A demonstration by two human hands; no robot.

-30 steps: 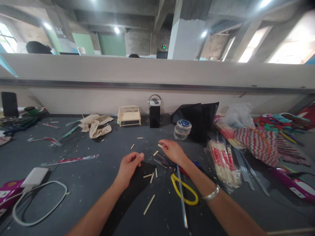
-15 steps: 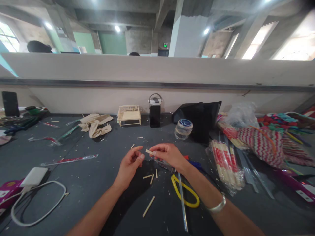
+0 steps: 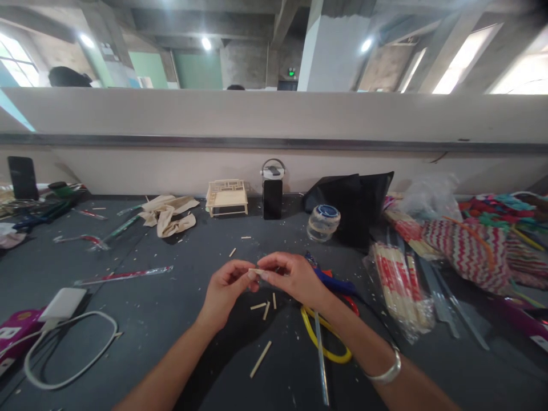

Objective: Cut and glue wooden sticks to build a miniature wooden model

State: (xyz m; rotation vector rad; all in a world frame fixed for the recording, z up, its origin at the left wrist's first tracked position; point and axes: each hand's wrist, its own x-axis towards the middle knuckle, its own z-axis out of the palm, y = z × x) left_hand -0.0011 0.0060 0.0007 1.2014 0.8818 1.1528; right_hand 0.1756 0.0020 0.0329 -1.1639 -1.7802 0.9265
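Between the fingertips of both hands is a short pale wooden stick [image 3: 257, 271], held just above the dark table. My left hand [image 3: 226, 288] pinches its left end with thumb and forefinger. From the other side my right hand [image 3: 291, 278], with a silver bangle on the wrist, grips the right end. Below the hands lie several cut stick pieces [image 3: 258, 306], and a longer stick [image 3: 261, 359] rests nearer me. A small wooden model bench [image 3: 226, 198] with a lattice back stands against the partition.
Right of my hands lie a blue glue gun [image 3: 338, 283], yellow-handled scissors [image 3: 327, 342] and a bagged bundle of sticks [image 3: 400, 288]. A lidded jar [image 3: 323, 224] stands before a black bag [image 3: 355, 200]. A phone [image 3: 273, 200] leans upright. At left are a cloth [image 3: 169, 214] and a white cable [image 3: 113, 325].
My left hand has closed onto the stick that only my right hand held before. The two hands have come together, and the view has shifted slightly.
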